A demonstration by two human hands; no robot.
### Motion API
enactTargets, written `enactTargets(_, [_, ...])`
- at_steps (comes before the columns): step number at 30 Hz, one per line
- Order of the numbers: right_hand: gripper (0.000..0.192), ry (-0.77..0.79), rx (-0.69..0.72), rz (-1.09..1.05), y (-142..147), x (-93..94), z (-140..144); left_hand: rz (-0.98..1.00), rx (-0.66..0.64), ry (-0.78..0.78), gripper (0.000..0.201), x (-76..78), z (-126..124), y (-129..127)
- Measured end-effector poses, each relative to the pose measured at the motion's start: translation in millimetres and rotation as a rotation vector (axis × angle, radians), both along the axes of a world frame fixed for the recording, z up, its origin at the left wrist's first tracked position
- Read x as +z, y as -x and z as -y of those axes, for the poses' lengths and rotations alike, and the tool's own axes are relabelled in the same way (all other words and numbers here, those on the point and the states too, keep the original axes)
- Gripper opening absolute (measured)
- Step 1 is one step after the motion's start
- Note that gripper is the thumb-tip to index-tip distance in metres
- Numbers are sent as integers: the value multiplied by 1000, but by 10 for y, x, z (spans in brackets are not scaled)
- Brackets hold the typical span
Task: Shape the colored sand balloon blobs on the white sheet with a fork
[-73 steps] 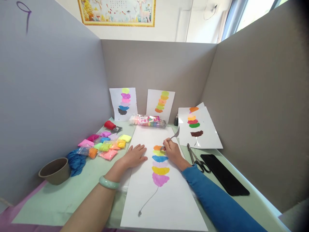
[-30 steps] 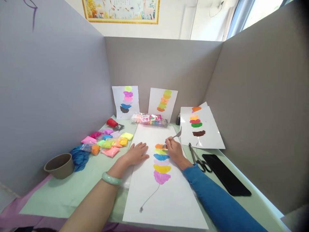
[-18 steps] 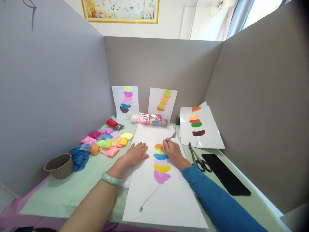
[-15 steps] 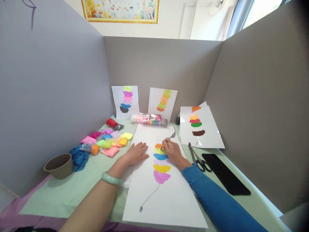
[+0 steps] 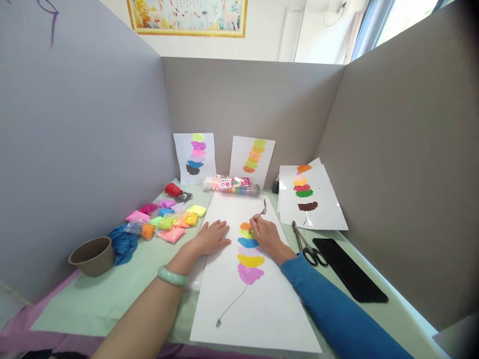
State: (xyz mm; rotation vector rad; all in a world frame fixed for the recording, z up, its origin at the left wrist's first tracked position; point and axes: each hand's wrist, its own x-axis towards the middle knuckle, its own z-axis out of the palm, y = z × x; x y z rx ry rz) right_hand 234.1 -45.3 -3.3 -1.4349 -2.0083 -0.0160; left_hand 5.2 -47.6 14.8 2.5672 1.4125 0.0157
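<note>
A long white sheet of paper lies before me with a stack of coloured clay-like patches: orange, yellow-green, blue, pale lilac, yellow and violet. A drawn line trails down from the violet patch. My left hand rests flat on the sheet's left edge, fingers spread and holding nothing. Pinched in my right hand is a thin metal fork-like utensil, its curved head pointing up and away. The utensil's lower end is by the upper patches, mostly hidden by my fingers.
Packets of coloured clay, a blue cloth-like bundle and a brown pot are at left. Scissors and a black phone-like slab lie right. Behind stand decorated sheets, a plastic-wrapped pack and grey partitions.
The utensil's head has swung slightly left and is more upright as my right hand shifts a little. My left hand stays in place.
</note>
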Motion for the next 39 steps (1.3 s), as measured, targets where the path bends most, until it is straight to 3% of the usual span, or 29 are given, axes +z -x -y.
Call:
enactTargets(8, [36, -98, -18, -102, -56, -75, -52, 1, 1, 1, 52, 4, 0, 2])
enactTargets(14, [32, -72, -17, -74, -64, -95, -92, 1, -6, -12, 51, 12, 10, 2])
enactTargets(20, [28, -40, 16, -7, -98, -136, -127, -1, -5, -8, 51, 15, 13, 2])
enactTargets(30, [35, -54, -78, 306, -61, -93, -87, -4, -11, -11, 52, -7, -5, 8])
enactTargets(39, [34, -52, -85, 364, -42, -83, -92, -5, -5, -13, 52, 6, 11, 2])
